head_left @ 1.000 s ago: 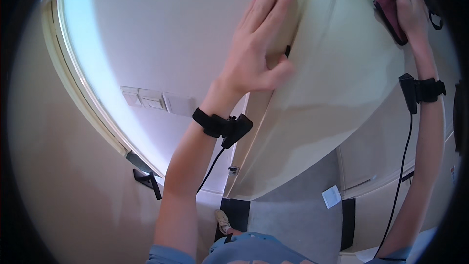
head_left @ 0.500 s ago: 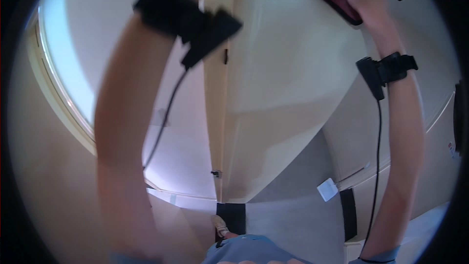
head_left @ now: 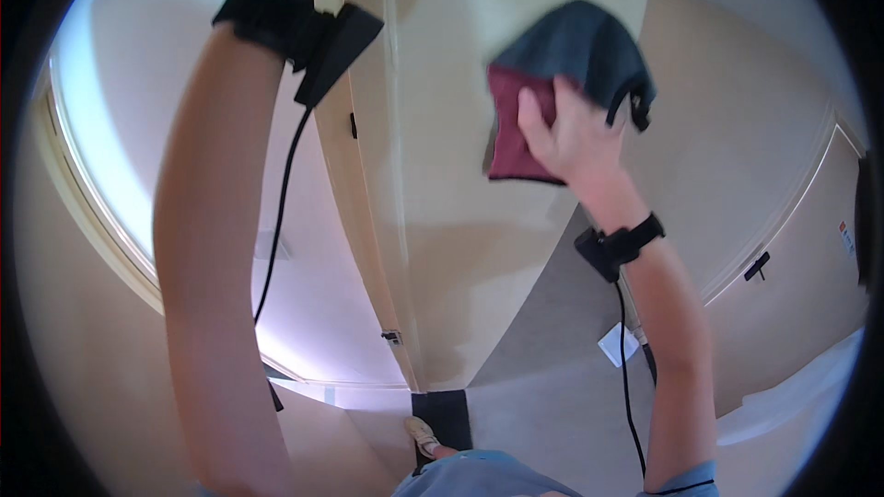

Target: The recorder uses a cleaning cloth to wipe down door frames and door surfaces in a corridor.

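Note:
My right hand [head_left: 580, 133] is closed on a cap [head_left: 575, 46] with a dark grey crown, a maroon brim and a black strap loop. The thumb lies over the maroon part; some fingers are hidden behind the fabric. The cap is held in front of the pale face of a door [head_left: 442, 166]; I cannot tell whether it touches it. My left forearm [head_left: 212, 221] reaches up past the door's left edge. Its hand lies beyond the top of the head view, so its fingers do not show.
A latch plate [head_left: 391, 337] sits on the door's edge. A bright opening lies to the left, behind my left arm. A white square object [head_left: 618, 344] is low on the right, near another door with a black handle [head_left: 757, 266]. Black cables hang from both wrist straps.
My right hand has come from the upper right toward the middle with the cap, bringing more of it into view. The view has shifted, and my left forearm appears further left.

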{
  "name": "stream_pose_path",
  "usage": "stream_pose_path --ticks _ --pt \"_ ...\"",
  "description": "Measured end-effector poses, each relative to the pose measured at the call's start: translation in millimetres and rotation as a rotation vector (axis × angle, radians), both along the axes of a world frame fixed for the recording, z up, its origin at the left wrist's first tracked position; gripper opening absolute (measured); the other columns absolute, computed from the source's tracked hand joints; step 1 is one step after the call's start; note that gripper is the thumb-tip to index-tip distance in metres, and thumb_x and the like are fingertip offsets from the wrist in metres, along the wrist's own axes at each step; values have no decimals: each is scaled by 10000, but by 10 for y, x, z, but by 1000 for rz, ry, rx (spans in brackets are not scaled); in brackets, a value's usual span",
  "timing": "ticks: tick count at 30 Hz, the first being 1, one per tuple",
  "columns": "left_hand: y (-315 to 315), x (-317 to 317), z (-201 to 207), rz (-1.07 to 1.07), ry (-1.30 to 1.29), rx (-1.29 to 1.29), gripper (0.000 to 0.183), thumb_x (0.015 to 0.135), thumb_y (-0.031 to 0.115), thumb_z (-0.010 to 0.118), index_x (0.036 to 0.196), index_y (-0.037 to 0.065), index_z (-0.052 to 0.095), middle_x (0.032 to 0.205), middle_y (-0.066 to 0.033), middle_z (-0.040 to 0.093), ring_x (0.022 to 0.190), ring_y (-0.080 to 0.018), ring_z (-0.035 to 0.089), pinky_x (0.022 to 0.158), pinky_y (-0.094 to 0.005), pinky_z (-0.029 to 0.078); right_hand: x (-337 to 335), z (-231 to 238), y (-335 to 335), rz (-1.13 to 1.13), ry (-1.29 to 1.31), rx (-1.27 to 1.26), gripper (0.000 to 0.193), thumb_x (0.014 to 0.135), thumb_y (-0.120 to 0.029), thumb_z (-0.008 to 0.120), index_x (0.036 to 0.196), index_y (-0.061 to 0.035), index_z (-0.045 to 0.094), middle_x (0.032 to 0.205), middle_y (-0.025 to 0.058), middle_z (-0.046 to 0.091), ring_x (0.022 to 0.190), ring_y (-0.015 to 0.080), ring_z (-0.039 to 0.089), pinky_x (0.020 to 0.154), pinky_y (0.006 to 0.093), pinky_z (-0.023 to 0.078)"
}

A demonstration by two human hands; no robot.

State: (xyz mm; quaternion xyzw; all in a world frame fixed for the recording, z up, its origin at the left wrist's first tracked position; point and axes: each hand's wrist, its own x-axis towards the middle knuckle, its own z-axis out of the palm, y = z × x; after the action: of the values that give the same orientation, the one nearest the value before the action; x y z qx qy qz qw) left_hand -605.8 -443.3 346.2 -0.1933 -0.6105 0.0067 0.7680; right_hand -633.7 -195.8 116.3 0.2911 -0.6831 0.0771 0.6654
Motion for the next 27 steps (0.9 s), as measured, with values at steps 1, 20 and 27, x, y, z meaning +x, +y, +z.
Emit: stream_pose_path --ticks 1,20,27 --pt "-63 84 -48 10 -34 1 508 992 147 433 1464 -27 502 1617 -232 370 1547 -407 235 1272 -459 206 -27 -207 -68 7 95 -25 378 868 -378 696 912 -3 722 867 188 720 854 382 680 856 501 504" --pt "377 296 -2433 35 -236 129 580 950 236 624 1506 119 507 1648 -173 346 1517 -456 280 1235 -572 211 144 -913 370 -85 -791 -48 509 886 -425 635 1165 0 648 1081 245 698 1007 484 651 872 544 523" --pt "341 213 -2447 25 -210 119 486 986 158 559 1472 125 556 1635 -172 375 1509 -446 310 1234 -560 215 215 -397 36 157 -507 -393 514 911 -420 583 1207 -1 557 1155 282 657 1023 485 657 931 561 521"
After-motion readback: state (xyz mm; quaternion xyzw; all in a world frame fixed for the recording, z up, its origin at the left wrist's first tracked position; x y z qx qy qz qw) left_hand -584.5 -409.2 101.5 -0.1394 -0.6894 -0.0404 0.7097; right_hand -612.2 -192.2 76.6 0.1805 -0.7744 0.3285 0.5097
